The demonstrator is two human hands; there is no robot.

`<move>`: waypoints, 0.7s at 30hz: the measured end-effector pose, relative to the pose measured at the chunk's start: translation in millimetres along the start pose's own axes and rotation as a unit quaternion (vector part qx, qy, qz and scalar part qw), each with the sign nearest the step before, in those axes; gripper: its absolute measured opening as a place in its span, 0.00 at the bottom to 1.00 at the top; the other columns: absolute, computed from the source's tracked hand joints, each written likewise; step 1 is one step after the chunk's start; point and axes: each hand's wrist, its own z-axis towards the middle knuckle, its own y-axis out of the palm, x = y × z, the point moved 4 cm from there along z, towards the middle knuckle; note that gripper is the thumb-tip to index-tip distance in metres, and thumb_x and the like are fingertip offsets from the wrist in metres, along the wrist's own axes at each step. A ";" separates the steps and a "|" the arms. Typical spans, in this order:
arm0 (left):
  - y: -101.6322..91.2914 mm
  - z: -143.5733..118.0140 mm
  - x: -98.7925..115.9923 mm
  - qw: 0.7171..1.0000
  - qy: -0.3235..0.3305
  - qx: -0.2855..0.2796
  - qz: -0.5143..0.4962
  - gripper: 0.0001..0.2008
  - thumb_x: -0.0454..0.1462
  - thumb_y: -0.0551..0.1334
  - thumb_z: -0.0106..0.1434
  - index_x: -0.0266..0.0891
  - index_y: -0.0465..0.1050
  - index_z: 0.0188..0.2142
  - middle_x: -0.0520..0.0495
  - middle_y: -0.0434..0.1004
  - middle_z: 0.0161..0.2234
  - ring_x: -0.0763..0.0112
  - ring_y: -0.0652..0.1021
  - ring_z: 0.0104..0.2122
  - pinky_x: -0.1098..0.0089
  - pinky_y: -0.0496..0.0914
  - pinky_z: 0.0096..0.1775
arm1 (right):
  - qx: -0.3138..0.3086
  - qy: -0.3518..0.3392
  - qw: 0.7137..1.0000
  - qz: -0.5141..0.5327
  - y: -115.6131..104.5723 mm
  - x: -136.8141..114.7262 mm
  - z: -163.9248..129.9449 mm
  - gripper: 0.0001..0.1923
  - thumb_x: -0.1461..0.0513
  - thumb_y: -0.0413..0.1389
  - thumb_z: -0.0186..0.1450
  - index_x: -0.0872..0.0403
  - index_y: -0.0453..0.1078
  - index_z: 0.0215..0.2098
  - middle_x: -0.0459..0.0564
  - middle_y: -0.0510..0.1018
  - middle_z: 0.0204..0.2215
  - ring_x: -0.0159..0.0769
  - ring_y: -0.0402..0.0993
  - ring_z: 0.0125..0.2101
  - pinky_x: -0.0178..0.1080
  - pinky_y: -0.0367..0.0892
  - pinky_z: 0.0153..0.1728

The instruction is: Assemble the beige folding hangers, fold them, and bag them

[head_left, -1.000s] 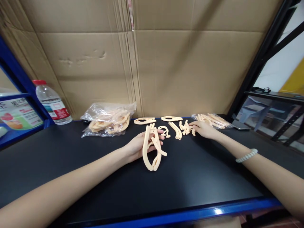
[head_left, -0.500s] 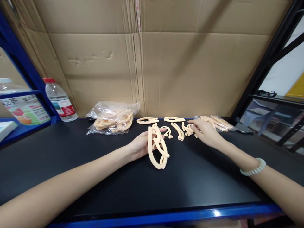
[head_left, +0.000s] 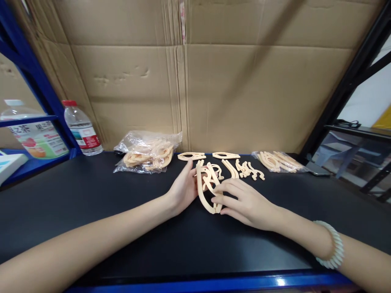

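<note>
My left hand (head_left: 183,189) holds a cream plastic hanger assembly (head_left: 205,188) upright on the black tabletop (head_left: 91,203). My right hand (head_left: 244,200) has come to its lower end, with the fingertips touching the plastic near the bottom loop. Behind them lie loose cream parts: two flat oval pieces (head_left: 191,156), a hook piece (head_left: 218,169), a curved arm (head_left: 231,168) and a small cluster of clips (head_left: 249,170).
A clear bag of cream parts (head_left: 148,154) lies back left, another bag (head_left: 278,161) back right. A water bottle (head_left: 82,129) stands by the blue shelf post (head_left: 33,81). Cardboard sheets (head_left: 195,73) wall the back. A black rack frame (head_left: 345,85) rises on the right.
My right hand left the cluster of clips at the back and came down to the lower end of the hanger assembly. My left hand kept holding the assembly, shifting slightly.
</note>
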 end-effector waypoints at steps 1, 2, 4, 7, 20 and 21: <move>2.0 -1.8 -0.6 0.999 0.020 -0.003 0.036 0.18 0.47 0.60 0.62 0.34 0.72 0.40 0.41 0.78 0.37 0.63 0.77 0.38 0.63 0.69 0.45 | 0.004 -0.002 1.000 -0.004 0.3 0.7 -0.5 0.11 0.64 0.51 0.67 0.55 0.68 0.48 0.57 0.72 0.45 0.41 0.67 0.45 0.45 0.66 0.44; 4.0 -3.8 -1.1 0.996 0.040 -0.004 0.078 0.15 0.45 0.63 0.60 0.34 0.72 0.39 0.43 0.78 0.37 0.64 0.77 0.38 0.64 0.69 0.45 | 0.009 -0.004 1.000 -0.009 0.3 0.9 -0.7 0.11 0.64 0.51 0.67 0.55 0.68 0.48 0.57 0.72 0.46 0.41 0.66 0.46 0.45 0.66 0.44; 7.3 -7.7 -2.2 0.985 0.074 -0.002 0.154 0.13 0.39 0.67 0.56 0.34 0.72 0.38 0.45 0.78 0.36 0.67 0.77 0.37 0.65 0.69 0.45 | 0.021 -0.005 1.000 -0.013 -0.9 0.3 -0.7 0.12 0.62 0.52 0.67 0.55 0.67 0.49 0.57 0.72 0.46 0.42 0.66 0.48 0.46 0.65 0.46; 9.2 -10.6 -3.9 0.976 0.092 0.009 0.195 0.12 0.35 0.66 0.55 0.35 0.70 0.39 0.46 0.78 0.36 0.68 0.77 0.36 0.66 0.70 0.43 | 0.038 0.006 0.999 -0.002 -3.6 1.2 -0.5 0.14 0.59 0.53 0.67 0.57 0.66 0.49 0.57 0.73 0.46 0.42 0.65 0.50 0.46 0.64 0.49; 8.8 -10.9 -6.5 0.984 0.074 -0.003 0.164 0.21 0.27 0.57 0.48 0.37 0.64 0.44 0.49 0.78 0.34 0.70 0.78 0.33 0.65 0.70 0.42 | 0.056 -0.033 0.992 -0.110 -6.2 -8.0 3.6 0.06 0.64 0.53 0.67 0.55 0.72 0.39 0.54 0.75 0.42 0.43 0.66 0.47 0.46 0.64 0.46; 9.2 -11.0 -6.2 0.983 0.075 -0.004 0.166 0.21 0.27 0.57 0.48 0.38 0.63 0.43 0.49 0.78 0.34 0.70 0.78 0.33 0.66 0.70 0.42 | 0.052 -0.034 0.991 -0.121 -5.1 -8.4 3.6 0.06 0.64 0.53 0.67 0.54 0.72 0.39 0.54 0.75 0.42 0.43 0.66 0.47 0.46 0.63 0.46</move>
